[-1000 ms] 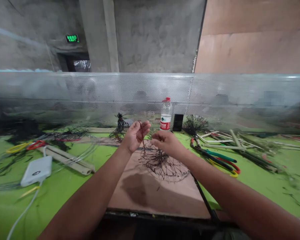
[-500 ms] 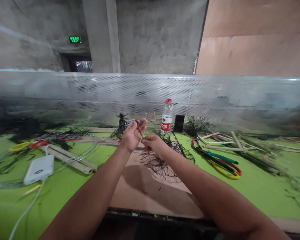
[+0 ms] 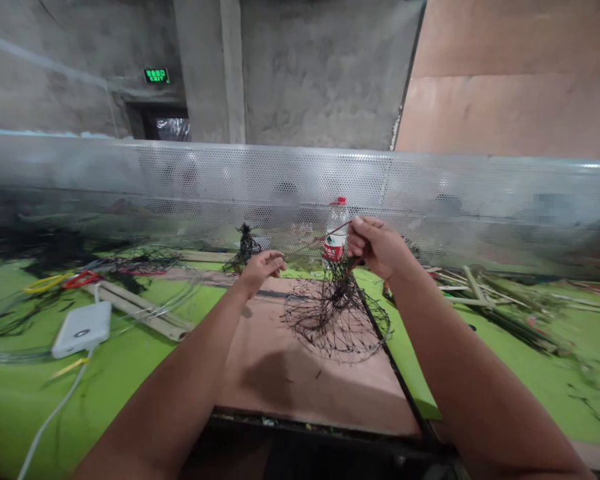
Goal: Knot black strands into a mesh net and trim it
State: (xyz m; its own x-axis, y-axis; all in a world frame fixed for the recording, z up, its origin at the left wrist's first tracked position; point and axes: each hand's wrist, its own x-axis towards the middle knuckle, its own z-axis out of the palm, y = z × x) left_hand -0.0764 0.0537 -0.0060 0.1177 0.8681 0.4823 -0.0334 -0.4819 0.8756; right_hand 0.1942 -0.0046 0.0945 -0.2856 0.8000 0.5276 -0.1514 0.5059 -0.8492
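My right hand point(image 3: 375, 245) is raised at the centre right, thumb and forefinger pinching a thin dark strand point(image 3: 339, 229) that reaches left across the water bottle point(image 3: 334, 248). Below this hand a black knotted net point(image 3: 337, 317) spreads over a brown board point(image 3: 260, 363), its gathered top rising towards the lower fingers. Whether those fingers also grip the net is not clear. To the left, my left hand point(image 3: 261, 272) hovers above the board, fingers curled with the thumb close to them. Anything between them is too small to make out.
A white power bank point(image 3: 83, 329) with a cable, bamboo tubes point(image 3: 140, 312) and wire loops lie on the left green surface. Behind stands a bundled black net point(image 3: 245, 247) before a perforated metal screen point(image 3: 260, 173). Sticks and plant scraps point(image 3: 510, 303) cover the right side.
My hands, close together before, have separated. The right hand has moved right and up with the strand; the left has turned and its fingers have curled in. The net's gathered top now shows.
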